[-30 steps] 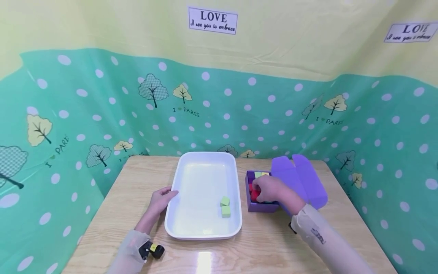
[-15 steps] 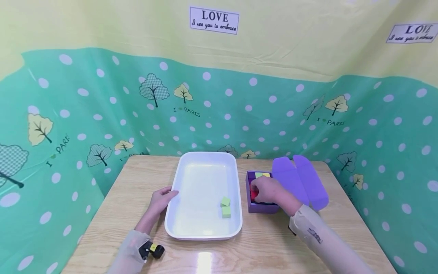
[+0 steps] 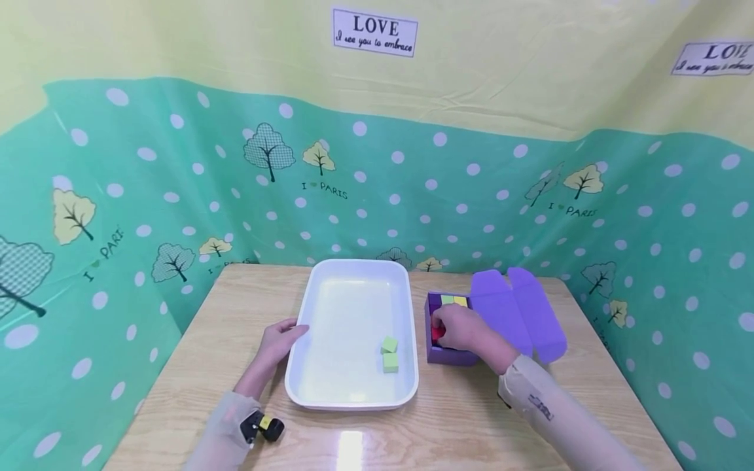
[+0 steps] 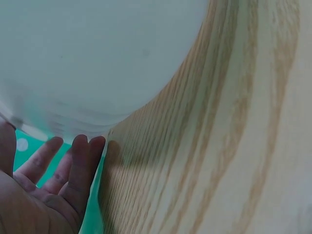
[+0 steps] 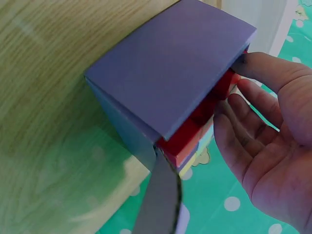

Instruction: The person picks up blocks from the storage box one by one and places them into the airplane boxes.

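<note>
My left hand (image 3: 278,343) holds the left rim of a white tray (image 3: 347,400), thumb over the edge and fingers against its outer wall; the left wrist view shows the fingertips (image 4: 80,141) touching that wall. Two light green blocks, a farther one (image 3: 389,345) and a nearer one (image 3: 391,362), lie touching inside the tray at its right. My right hand (image 3: 462,327) reaches into a purple box (image 3: 450,356) and pinches a red block (image 3: 438,334) at its left side; the right wrist view shows thumb and fingers at the red blocks (image 5: 225,84). The hand hides part of the box's contents.
The box's purple lid (image 3: 518,314) lies folded back to the right. A green block (image 3: 448,299) and a yellow block (image 3: 461,301) sit at the box's far side. Wooden table (image 3: 235,307) runs up to a patterned cloth backdrop (image 3: 377,196).
My right fingers have shifted slightly over the red block in the box. The left hand stays on the tray rim, and the green blocks in the tray have not moved.
</note>
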The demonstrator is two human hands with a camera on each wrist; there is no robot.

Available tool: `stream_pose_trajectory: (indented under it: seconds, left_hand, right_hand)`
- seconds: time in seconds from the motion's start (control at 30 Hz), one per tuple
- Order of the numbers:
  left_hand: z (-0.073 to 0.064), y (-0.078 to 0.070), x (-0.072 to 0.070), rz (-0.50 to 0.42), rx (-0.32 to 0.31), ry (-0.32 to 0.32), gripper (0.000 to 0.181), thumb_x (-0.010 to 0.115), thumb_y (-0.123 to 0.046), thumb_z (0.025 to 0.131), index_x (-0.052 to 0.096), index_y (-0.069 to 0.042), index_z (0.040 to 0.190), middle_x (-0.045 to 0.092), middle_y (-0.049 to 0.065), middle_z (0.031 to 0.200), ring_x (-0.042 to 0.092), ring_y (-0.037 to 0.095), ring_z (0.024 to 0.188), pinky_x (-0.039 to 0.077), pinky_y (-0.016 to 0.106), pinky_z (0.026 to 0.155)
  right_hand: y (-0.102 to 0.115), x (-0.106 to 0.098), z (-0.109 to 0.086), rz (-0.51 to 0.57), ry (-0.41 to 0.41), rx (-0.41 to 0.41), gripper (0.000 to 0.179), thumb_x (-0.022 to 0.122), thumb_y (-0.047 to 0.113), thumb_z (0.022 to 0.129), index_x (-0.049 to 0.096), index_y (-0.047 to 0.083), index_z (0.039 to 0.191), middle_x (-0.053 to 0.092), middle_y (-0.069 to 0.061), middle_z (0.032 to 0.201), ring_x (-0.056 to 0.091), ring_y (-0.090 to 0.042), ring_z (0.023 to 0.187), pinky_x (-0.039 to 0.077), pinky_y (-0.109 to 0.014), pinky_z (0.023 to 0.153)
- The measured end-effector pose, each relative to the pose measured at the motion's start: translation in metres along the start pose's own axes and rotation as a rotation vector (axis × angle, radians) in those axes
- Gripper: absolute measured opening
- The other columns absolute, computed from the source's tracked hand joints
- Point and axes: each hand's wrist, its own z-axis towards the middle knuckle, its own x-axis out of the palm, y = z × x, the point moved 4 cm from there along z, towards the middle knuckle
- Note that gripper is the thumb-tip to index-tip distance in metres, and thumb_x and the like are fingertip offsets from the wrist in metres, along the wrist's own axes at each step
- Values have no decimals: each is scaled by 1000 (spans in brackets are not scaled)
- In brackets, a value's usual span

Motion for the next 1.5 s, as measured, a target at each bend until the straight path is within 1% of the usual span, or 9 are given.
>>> stream_pose_trajectory:
  seconds: [0.3, 0.4, 0.53, 0.67, 0.77, 0.9, 1.03, 1.27, 1.5]
  left_hand:
    - [-2, 4, 3, 1, -5, -2, 60, 70, -39, 86, 57, -2, 131, 66, 18, 112, 66, 23, 93, 56, 31, 79]
    - [-1, 2, 2, 4, 0, 0, 61, 69, -39, 86, 56, -1, 132, 64, 19, 115, 65, 24, 95, 56, 32, 80]
    - [2, -2, 0, 12, -4, -8, 63, 69, -41, 86, 54, -2, 134, 62, 21, 120, 63, 27, 101, 54, 34, 85]
    - [4, -5, 0, 22, -8, -5, 65, 68, -42, 87, 54, -1, 134, 60, 22, 123, 60, 28, 107, 51, 37, 91]
    - [4, -6, 1, 20, -11, -2, 65, 68, -43, 87, 54, 0, 134, 60, 21, 123, 60, 28, 107, 50, 38, 92]
    - [1, -5, 2, 26, -17, 8, 65, 68, -43, 87, 53, 0, 134, 59, 21, 123, 61, 28, 106, 51, 36, 90]
    - [-1, -7, 0, 34, -14, 0, 64, 67, -42, 88, 54, -1, 134, 59, 21, 123, 60, 28, 106, 51, 35, 89]
    - [2, -8, -2, 37, 0, 0, 64, 68, -44, 87, 54, -1, 134, 59, 20, 123, 59, 27, 106, 49, 36, 91]
    - [1, -5, 0, 33, -12, 7, 64, 68, -42, 87, 54, -1, 134, 59, 21, 124, 59, 29, 109, 48, 39, 95]
  right_hand:
    - [8, -10, 0, 40, -29, -28, 18, 80, 17, 76, 62, 21, 74, 53, 11, 64, 49, -10, 60, 45, -26, 54]
    - [28, -20, 8, 74, -23, -73, 11, 75, 12, 79, 65, 17, 76, 55, 8, 64, 49, -11, 59, 45, -27, 54]
    - [65, -27, 29, 73, 65, -103, 8, 76, 14, 80, 69, 12, 85, 58, 5, 72, 52, -12, 65, 48, -28, 60]
    - [97, -24, 55, 74, 170, -18, 10, 77, 12, 78, 68, 13, 81, 61, 3, 74, 56, -13, 69, 50, -27, 61]
    - [112, -16, 69, 93, 229, 118, 15, 77, 6, 74, 64, 11, 78, 62, -1, 75, 58, -17, 66, 52, -28, 57]
    - [118, -2, 77, 72, 296, 288, 27, 83, 7, 68, 63, 6, 86, 60, -6, 81, 58, -20, 68, 53, -29, 58]
    - [118, 10, 83, 56, 320, 377, 27, 85, 5, 64, 67, 5, 84, 61, -8, 83, 59, -20, 71, 54, -29, 60]
    - [119, 24, 88, -60, 359, 356, 20, 81, -1, 63, 68, 7, 76, 62, -7, 84, 59, -21, 74, 55, -28, 62]
    - [123, 24, 93, -68, 380, 324, 19, 76, 0, 65, 64, 8, 78, 60, -5, 78, 56, -19, 65, 51, -26, 53]
